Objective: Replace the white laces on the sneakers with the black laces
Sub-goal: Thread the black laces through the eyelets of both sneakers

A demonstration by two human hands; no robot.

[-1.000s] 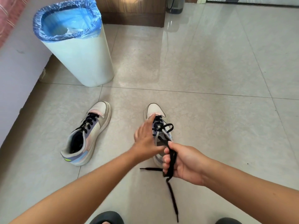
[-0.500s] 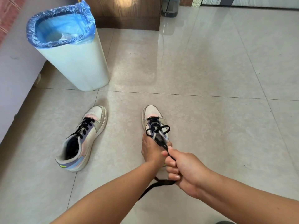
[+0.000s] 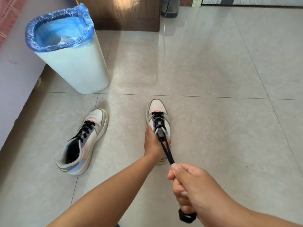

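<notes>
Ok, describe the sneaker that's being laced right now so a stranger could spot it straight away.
Start at the white bin with the blue liner, then come toward the camera to two sneakers. It is the sneaker on the right, the one steadied by the left hand while the right hand pulls its black lace taut.

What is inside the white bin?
The bin holds a blue liner and some crumpled pale material near its right side; the bottom is hidden from view.
</notes>
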